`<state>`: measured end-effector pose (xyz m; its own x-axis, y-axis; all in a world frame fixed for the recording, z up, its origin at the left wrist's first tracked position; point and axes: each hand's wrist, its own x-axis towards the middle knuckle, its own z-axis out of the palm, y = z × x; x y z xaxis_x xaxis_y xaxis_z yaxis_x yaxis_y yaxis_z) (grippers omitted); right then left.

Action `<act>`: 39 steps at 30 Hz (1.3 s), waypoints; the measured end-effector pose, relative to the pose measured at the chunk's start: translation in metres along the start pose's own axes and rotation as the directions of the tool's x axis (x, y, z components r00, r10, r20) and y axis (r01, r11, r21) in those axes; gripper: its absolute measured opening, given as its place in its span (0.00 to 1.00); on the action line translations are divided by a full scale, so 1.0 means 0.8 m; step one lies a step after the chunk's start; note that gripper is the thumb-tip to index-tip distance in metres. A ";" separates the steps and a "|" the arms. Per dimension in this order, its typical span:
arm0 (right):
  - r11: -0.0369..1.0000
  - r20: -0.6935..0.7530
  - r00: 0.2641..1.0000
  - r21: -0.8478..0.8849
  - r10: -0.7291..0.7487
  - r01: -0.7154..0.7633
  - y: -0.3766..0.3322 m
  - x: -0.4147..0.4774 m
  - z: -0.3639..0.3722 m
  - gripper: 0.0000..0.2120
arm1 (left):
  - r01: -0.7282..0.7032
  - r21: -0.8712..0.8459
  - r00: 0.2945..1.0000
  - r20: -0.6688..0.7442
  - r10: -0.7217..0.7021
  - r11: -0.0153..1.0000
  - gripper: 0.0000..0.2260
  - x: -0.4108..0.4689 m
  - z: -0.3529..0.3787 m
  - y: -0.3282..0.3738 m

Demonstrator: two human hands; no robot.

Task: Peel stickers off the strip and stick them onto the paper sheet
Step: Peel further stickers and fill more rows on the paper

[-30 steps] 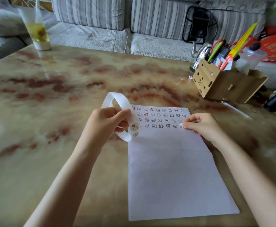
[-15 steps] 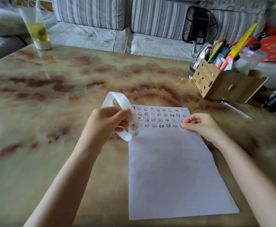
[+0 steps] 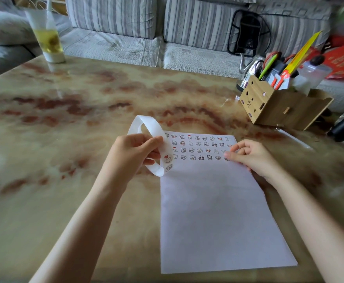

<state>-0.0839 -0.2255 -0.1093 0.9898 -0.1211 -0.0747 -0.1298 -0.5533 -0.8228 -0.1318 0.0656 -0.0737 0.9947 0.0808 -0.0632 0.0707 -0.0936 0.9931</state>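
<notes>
The paper sheet [image 3: 218,211] lies flat on the marbled table [image 3: 65,170], its near edge close to the table's near edge. Four rows of small cartoon stickers [image 3: 197,148] fill the sheet's far end; the rest is bare white. The left hand [image 3: 134,154] grips the strip [image 3: 146,127], a white loop curling up over the sheet's far-left corner, thumb and fingers closed round it, with two stickers showing on the part below the thumb. The right hand [image 3: 252,158] has bent fingers, one fingertip down on the paper at the right end of the fourth row; whether it pinches anything I cannot tell.

Wide open tabletop runs left and far of the hands. A wooden organizer [image 3: 279,107] stuffed with pens stands far right, well apart from the sheet, and a cup [image 3: 48,41] of yellow drink sits at the far-left edge. The stickers carry no legible writing; the marks on a red item [image 3: 342,62] far right are too blurred to read.
</notes>
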 end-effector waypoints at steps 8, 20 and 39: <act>1.000 -0.004 1.000 -0.017 0.011 -0.011 0.002 0.002 -0.001 0.05 | 0.000 0.012 1.000 -0.005 0.000 1.000 0.08 0.001 0.000 -0.001; 1.000 0.021 1.000 -0.014 -0.002 0.002 0.003 -0.002 -0.008 0.06 | 0.020 0.009 1.000 -0.006 -0.020 1.000 0.08 0.002 0.001 0.000; 1.000 -0.083 0.996 -0.015 0.016 -0.017 0.004 0.003 0.008 0.06 | 0.004 -0.009 1.000 0.003 -0.004 1.000 0.08 -0.001 0.000 0.003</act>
<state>-0.0814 -0.2226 -0.1156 0.9794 -0.1980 -0.0410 -0.1479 -0.5636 -0.8127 -0.1328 0.0653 -0.0717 0.9947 0.0778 -0.0676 0.0741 -0.0845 0.9937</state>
